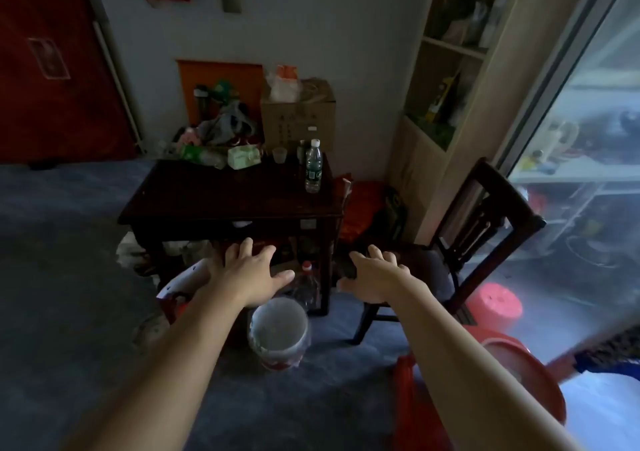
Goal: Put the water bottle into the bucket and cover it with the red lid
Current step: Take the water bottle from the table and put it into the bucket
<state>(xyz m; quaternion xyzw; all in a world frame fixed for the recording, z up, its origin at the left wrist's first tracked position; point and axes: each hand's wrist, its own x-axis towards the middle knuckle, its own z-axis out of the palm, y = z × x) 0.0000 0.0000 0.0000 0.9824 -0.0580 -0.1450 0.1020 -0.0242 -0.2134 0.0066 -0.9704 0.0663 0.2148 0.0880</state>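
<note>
left hand [247, 272]: fingers spread, holding nothing, above the bucket | right hand [375, 277]: fingers spread, holding nothing | water bottle [313, 166]: upright on the counter [221, 197], at its 2 o'clock corner | bucket [278, 333]: on the floor at 6 o'clock of the counter, uncovered | red lid [530, 374]: 4 o'clock of the bucket, well apart

Dim room seen from above. Both bare arms reach fwd, left hand [247, 274] & right hand [372, 277] empty w/ fingers [266, 251] spread. A clear water bottle [313, 166] stands upright on a dark wooden desk [221, 197], near its right edge. On the floor below sits an open white bucket [278, 333]. A red lid [523, 378] lies lower right, partly hidden by the right forearm
</note>
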